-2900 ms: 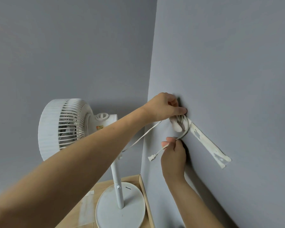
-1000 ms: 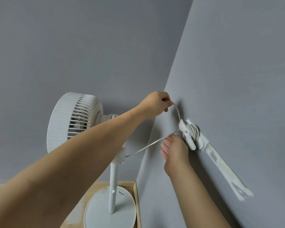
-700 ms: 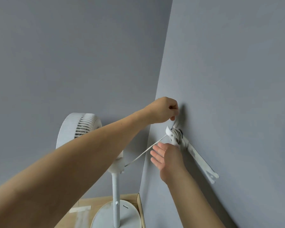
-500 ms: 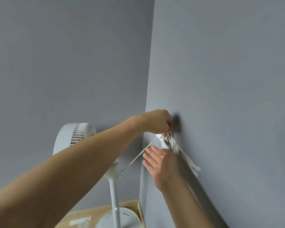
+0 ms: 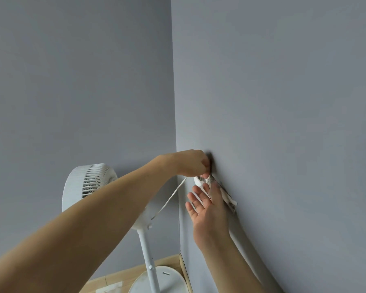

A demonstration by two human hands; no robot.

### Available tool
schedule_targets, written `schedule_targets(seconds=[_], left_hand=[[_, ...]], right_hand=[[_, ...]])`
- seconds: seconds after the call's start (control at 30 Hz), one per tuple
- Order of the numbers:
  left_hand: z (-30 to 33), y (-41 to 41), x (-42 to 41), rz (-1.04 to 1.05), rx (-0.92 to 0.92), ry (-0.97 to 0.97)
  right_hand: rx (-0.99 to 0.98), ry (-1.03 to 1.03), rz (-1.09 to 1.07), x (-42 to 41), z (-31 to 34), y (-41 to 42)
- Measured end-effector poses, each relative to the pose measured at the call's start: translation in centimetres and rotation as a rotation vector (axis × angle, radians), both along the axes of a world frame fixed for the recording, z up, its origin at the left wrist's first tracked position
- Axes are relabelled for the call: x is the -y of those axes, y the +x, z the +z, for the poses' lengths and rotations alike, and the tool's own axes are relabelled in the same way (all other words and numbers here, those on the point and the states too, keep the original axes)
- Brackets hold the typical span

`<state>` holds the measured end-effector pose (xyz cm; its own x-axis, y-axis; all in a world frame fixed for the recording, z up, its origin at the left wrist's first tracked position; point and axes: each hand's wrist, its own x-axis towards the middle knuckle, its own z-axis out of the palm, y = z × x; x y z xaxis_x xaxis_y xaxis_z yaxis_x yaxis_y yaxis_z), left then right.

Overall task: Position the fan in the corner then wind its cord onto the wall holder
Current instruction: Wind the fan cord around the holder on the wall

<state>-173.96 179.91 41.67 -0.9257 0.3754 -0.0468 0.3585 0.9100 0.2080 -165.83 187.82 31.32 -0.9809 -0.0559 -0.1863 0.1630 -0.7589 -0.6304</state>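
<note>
Head view: the fan (image 5: 89,185) stands on its round base on the floor in the corner where the two grey walls meet, so the positioning step looks done. Its flat white cord (image 5: 170,199) runs taut from the neck of the stand up to the wall holder (image 5: 201,181) on the right-hand wall, where several turns already lie. The left hand (image 5: 190,163) has its fingers pressed together over the top of the holder, apparently pinching the cord's end, though the contact is hidden. The right hand (image 5: 207,208) is spread, palm open, just below the holder. The cord looks light, limp and springy; it probably wants holding close to the holder, under tension, or the turns may slip off.
</note>
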Motion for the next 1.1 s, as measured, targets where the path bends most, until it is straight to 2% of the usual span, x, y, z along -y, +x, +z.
schedule_targets(seconds=[0.13,0.27,0.4,0.6,0.9,1.1], left_hand=[[-0.5,-0.7,0.4,0.023,0.016,0.055],[-1.5,-1.8,1.7,0.089,-0.169,0.094],[-2.9,-2.8,3.0,0.190,-0.130,0.177],[-3.7,-3.7,3.3,0.191,-0.148,0.284],[-3.4,-4.0,2.9,0.188,-0.208,0.260],[-3.3,-3.8,2.8,0.161,-0.248,0.190]], right_hand=[[0.036,0.097,-0.080,0.3,-0.8,-0.2],[0.094,0.089,-0.113,0.3,-1.1,-0.1],[0.129,0.066,-0.129,0.5,-1.5,-0.6],[0.157,0.074,-0.124,0.9,-2.6,-1.0],[0.266,0.068,-0.068,1.4,-4.9,-2.9],[0.264,0.116,-0.053,1.9,-6.1,-4.6]])
